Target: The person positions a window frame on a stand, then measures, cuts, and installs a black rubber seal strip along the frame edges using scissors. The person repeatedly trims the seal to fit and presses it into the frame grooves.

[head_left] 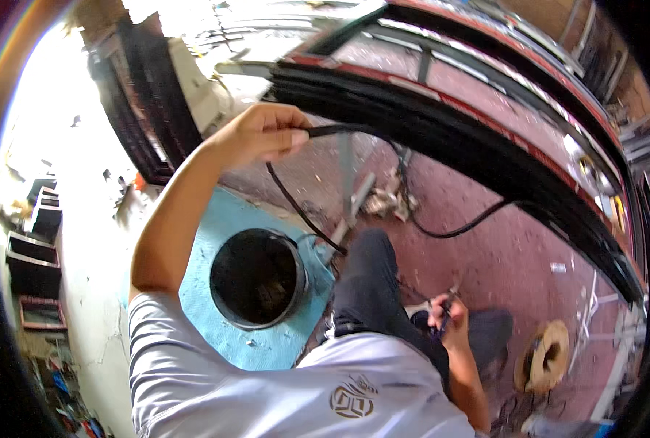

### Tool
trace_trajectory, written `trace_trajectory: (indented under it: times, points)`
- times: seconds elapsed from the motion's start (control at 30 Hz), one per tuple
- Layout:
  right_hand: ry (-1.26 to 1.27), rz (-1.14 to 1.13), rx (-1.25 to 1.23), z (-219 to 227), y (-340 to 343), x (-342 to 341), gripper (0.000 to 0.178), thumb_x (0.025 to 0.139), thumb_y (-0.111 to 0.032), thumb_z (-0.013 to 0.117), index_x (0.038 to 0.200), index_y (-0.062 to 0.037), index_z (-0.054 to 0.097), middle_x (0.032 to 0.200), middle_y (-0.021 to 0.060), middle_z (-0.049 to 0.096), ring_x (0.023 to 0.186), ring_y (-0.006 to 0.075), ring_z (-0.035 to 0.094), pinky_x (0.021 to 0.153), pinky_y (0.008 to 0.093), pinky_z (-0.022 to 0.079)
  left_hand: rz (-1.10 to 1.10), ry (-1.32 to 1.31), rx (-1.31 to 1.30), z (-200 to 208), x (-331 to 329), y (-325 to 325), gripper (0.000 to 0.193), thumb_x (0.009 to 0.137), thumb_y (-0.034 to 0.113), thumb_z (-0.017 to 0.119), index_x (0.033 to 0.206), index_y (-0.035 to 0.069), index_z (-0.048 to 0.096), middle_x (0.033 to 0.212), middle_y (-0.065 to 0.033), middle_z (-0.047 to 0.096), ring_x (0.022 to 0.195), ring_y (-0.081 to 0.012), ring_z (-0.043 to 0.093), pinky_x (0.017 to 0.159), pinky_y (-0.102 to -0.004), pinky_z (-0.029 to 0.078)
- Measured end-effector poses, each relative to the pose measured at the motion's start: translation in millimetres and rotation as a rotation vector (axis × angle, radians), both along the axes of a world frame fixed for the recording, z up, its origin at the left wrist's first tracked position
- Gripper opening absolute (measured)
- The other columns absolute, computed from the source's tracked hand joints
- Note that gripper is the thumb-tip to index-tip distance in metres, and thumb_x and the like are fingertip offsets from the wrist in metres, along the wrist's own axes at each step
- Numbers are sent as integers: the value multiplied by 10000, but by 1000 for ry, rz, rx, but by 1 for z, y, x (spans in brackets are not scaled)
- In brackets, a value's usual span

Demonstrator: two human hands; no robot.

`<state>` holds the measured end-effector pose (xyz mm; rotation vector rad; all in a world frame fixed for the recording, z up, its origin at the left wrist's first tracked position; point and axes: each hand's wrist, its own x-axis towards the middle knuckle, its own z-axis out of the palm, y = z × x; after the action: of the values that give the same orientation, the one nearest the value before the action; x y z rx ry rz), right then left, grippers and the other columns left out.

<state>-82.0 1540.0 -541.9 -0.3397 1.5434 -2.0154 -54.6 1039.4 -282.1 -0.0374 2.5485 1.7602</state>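
Up by the near bar of a long black and red frame (pixel 441 131), my left hand (pixel 266 135) pinches a black rubber strip (pixel 449 234). From my fingers the strip runs right along the bar, sags in a loop below it and meets the bar again farther right. Its other end dangles below my hand toward my knee. Low by my right thigh, my right hand (pixel 452 321) is closed around a small dark hand tool (pixel 442 314) with a pointed metal tip. Blur hides whether it is scissors or pliers.
A black bucket (pixel 255 277) stands on a light blue board (pixel 215 219) at my left. A tan roll (pixel 544 356) lies on the reddish floor at right. Crumpled scraps (pixel 387 203) lie below the frame. Dark upright profiles (pixel 139 95) stand at far left.
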Motion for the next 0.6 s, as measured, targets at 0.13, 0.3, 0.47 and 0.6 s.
trace_trajectory:
  times: [0.13,0.3,0.47,0.6]
  points:
    - [-83,309,15,25,-20,20,487,950,-558,572,938,-72,542,789,-23,535,652,71,482,575,223,401,-104,-109,300,-72,14,103,287,964,256,664,1063,-7,605,694,23,524,564,-32,399,498,-215,289]
    - [16,316,364,56,-13,31,249,978,-250,614,866,-38,548,755,-3,505,677,114,437,615,285,400,-90,-191,576,-141,5,190,288,1001,148,588,1203,-57,592,703,31,497,594,-36,403,516,-213,296]
    - [92,368,539,69,1,34,394,983,-363,619,849,0,547,678,89,429,681,128,440,597,345,398,-149,-232,680,-166,0,229,390,999,146,562,1325,-67,549,660,25,463,550,-55,376,489,-229,272]
    - [173,309,540,73,9,35,533,956,-498,619,801,7,544,663,107,458,633,163,443,579,365,400,-178,-250,694,-172,-6,247,389,1008,141,543,1335,-70,538,657,25,461,547,-56,376,488,-228,266]
